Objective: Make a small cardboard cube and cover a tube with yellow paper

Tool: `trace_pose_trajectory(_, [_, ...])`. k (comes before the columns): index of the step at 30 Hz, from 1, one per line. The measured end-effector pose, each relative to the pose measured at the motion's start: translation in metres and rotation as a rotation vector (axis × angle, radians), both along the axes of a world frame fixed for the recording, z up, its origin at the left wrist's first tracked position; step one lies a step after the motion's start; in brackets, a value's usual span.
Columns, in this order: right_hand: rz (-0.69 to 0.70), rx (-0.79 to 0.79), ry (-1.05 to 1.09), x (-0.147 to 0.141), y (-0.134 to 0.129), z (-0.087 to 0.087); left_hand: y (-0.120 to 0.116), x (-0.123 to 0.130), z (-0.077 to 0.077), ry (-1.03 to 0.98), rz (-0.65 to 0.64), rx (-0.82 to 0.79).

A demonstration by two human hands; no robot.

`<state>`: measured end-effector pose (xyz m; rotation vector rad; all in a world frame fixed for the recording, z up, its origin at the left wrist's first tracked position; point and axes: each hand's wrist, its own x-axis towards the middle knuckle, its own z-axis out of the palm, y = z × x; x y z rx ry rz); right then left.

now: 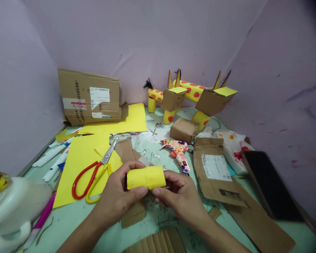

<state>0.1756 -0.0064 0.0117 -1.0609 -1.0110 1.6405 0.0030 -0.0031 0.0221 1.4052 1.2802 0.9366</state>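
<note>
A yellow paper-covered tube lies level between my two hands, held just above the table. My left hand grips its left end, thumb along the lower front. At the other end my right hand pinches it with thumb and fingers. Left of them, scissors with one red and one yellow handle rest partly open on yellow paper. A flower-patterned glue gun lies beyond my right hand.
Two spotted cardboard giraffe-like figures stand at the back, near a small cardboard box. A large carton leans at back left. Cardboard pieces and a dark phone lie right; a white mug stands left.
</note>
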Motion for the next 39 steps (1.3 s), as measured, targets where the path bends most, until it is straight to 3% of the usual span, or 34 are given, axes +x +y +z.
trace_pose_trajectory(3, [-0.018, 0.022, -0.047, 0.001, 0.000, -0.004, 0.002, 0.001, 0.002, -0.076, -0.011, -0.080])
trace_pose_trajectory(6, [-0.031, 0.035, -0.037, 0.001, 0.000, -0.007, 0.001, 0.003, 0.004, -0.015, 0.003, -0.074])
trace_pose_trajectory(11, [-0.065, 0.075, -0.033, 0.001, 0.003, -0.008, -0.004, 0.006, -0.003, 0.228, 0.065, 0.304])
trace_pose_trajectory(13, [-0.105, 0.066, -0.042, 0.001, 0.004, -0.007, -0.004, 0.006, -0.004, 0.260, 0.083, 0.383])
trace_pose_trajectory(15, [-0.131, 0.024, -0.047, 0.002, 0.005, -0.005, -0.003, 0.005, -0.002, 0.226, 0.124, 0.292])
trace_pose_trajectory(17, [-0.142, 0.007, -0.067, 0.004, 0.005, -0.003, -0.001, 0.004, 0.000, 0.125, 0.143, 0.078])
trace_pose_trajectory(21, [-0.205, 0.077, -0.085, 0.009, 0.006, -0.004, 0.004, 0.001, 0.003, -0.249, 0.100, -0.318])
trace_pose_trajectory(24, [-0.241, 0.168, -0.176, 0.012, 0.005, -0.006, 0.005, 0.001, 0.002, -0.409, 0.103, -0.412])
trace_pose_trajectory(27, [-0.096, 0.211, -0.157, 0.010, 0.003, -0.008, 0.004, 0.003, 0.001, -0.428, 0.095, -0.413])
trace_pose_trajectory(29, [0.055, 0.207, -0.058, 0.008, 0.000, -0.008, 0.001, 0.003, 0.001, -0.346, 0.090, -0.377])
trace_pose_trajectory(31, [0.111, 0.198, 0.024, 0.006, -0.001, -0.008, -0.001, 0.001, 0.003, -0.143, 0.127, -0.214])
trace_pose_trajectory(35, [-0.116, 0.215, 0.049, 0.012, 0.005, -0.008, 0.004, -0.007, 0.024, 0.426, 0.229, 0.287])
trace_pose_trajectory(37, [-0.241, 0.210, 0.017, 0.017, 0.009, -0.008, 0.018, -0.008, 0.042, 0.656, 0.204, 0.432])
trace_pose_trajectory(39, [-0.295, 0.168, -0.028, 0.019, 0.012, -0.007, 0.039, -0.004, 0.060, 0.854, 0.113, 0.471])
